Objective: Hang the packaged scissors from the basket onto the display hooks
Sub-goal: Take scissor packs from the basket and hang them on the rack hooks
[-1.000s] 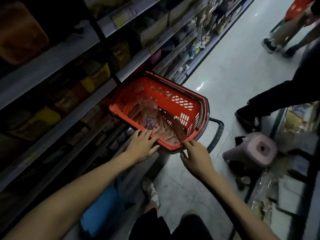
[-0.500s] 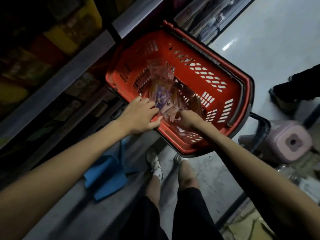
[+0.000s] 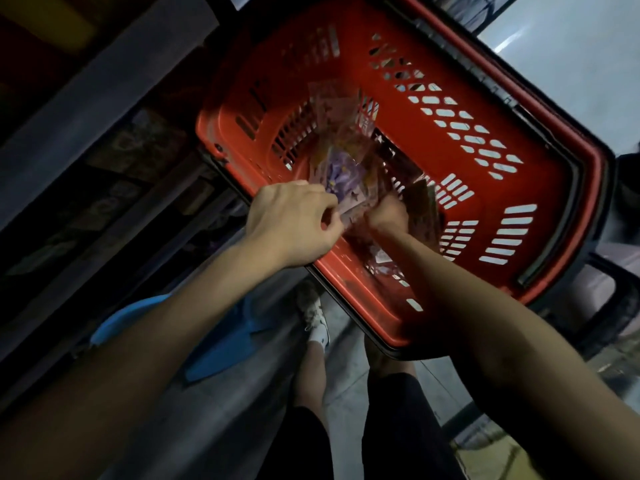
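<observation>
We reach into the red basket [image 3: 519,109], which sits between dim shelves [image 3: 104,81] on the left and pale floor [image 3: 571,46] on the far right. Our left hand [image 3: 294,223] pinches the packaged scissors [image 3: 343,171] lying inside. Our right hand [image 3: 388,216] is buried among them, and we cannot tell its grip.

You have one view, from the camera on your head. It looks forward and steeply down, over your two forearms [image 3: 166,327], into the red basket [image 3: 554,174], which is very near and fills the upper middle. The wide lens takes in the shelves [image 3: 104,81] at the left, your legs [image 3: 311,375] below, and the floor [image 3: 571,64] at the right.
</observation>
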Available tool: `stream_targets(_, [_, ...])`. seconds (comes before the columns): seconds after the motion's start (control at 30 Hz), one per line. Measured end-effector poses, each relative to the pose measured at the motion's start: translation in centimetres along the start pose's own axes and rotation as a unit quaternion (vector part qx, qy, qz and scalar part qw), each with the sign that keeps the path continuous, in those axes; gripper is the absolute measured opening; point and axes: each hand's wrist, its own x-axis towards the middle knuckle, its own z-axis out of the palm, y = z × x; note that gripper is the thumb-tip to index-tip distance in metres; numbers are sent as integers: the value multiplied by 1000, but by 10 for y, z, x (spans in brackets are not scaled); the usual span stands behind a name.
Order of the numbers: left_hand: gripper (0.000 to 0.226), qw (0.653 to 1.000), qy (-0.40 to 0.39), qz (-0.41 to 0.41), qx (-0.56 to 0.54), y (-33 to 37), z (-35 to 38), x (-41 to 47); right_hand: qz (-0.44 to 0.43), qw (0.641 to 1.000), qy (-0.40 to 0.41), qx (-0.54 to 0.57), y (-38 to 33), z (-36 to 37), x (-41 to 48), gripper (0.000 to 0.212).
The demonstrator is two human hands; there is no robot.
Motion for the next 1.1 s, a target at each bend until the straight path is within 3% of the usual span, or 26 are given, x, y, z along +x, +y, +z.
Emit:
stream_targets(0.17, [39, 1000, -15, -13, 11, 0, -3, 0, 3, 998, -26, 51, -2, 2, 3, 44])
stream_targets(0.4, [36, 998, -46, -35, 12, 3, -8, 0, -30, 998, -32, 46, -9, -22, -9, 37])
stream_targets(0.53, [34, 997, -65, -41, 9, 4, -10, 2, -69, 997, 13, -30, -9, -58, -19, 29])
stream_targets(0.67, [36, 995, -87, -44, 16, 3, -10, 4, -80, 996, 34, -26, 2, -93, -26, 27])
stream_targets(0.73, [37, 995, -91, -40, 19, 4, -12, 4, -81, 996, 44, -2, 6, -107, -31, 27])
stream_targets(0.83, [37, 994, -98, -40, 15, 5, -18, 5, -65, 994, 63, 57, 4, -127, -46, 54])
stream_targets(1.1, [59, 986, -107, -101, -75, 10, -28, 8, -72, 969, 15, 237, 1, -162, -88, 38])
